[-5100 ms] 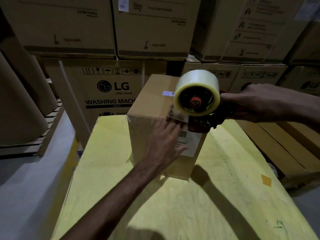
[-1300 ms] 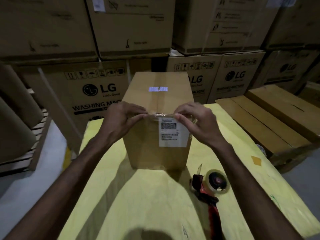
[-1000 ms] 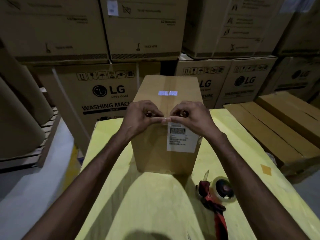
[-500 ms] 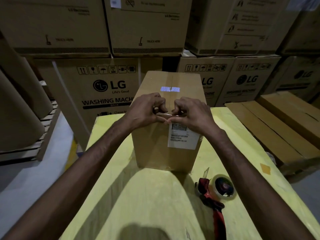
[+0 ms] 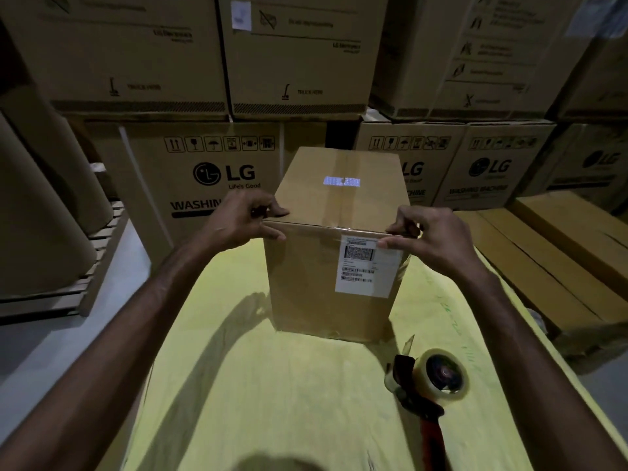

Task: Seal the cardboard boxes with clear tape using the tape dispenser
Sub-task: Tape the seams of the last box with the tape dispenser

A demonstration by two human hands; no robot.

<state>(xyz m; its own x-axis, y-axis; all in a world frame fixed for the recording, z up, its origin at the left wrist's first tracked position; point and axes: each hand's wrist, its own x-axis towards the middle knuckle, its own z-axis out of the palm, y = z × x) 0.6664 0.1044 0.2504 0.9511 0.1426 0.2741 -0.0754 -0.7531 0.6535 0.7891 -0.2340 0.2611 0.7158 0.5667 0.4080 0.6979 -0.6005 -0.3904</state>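
A tall brown cardboard box (image 5: 306,283) stands on the yellow table (image 5: 272,385), with a white barcode label on its near face and clear tape along its top seam and near top edge. My left hand (image 5: 244,219) pinches the box's near top left corner. At the near top right corner, my right hand (image 5: 428,239) presses thumb and fingers onto the taped edge. The tape dispenser (image 5: 431,379), red-handled with a clear tape roll, lies on the table at the right, in front of the box and untouched.
Large LG washing-machine cartons (image 5: 204,164) are stacked behind the table. Flat brown cartons (image 5: 560,260) lie to the right. At the left stand big brown paper rolls (image 5: 40,215) on a wooden pallet, with grey floor (image 5: 68,351) below.
My hands slid apart along the box's near top edge, from the middle out to the two corners. The dispenser stays on the table, where it was put down after taping.
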